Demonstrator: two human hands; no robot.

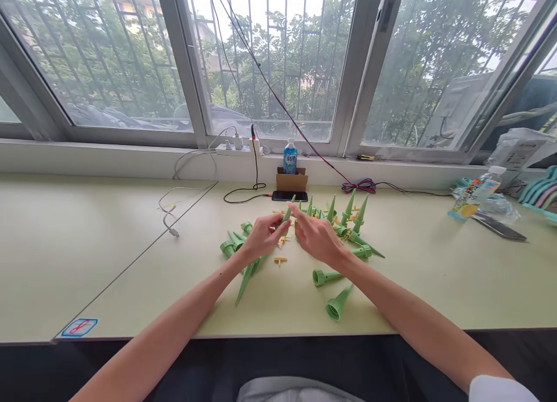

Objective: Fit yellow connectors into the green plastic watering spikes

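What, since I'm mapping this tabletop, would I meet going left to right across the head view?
Blue-bordered paper label, thin grey cable, left hand, held green tapered plastic cone, right hand, coiled black-and-red cable, white-capped plastic bottle.

Phone [289, 196] before cardboard box [291, 183]; coiled cable [359, 186] rightward.

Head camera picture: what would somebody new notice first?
Probably the left hand, in the middle, holding a green spike, with the right hand by its tip. More bright green spikes lie and stand around them on the pale table. Behind, a blue bottle shows above a brown box below the window.
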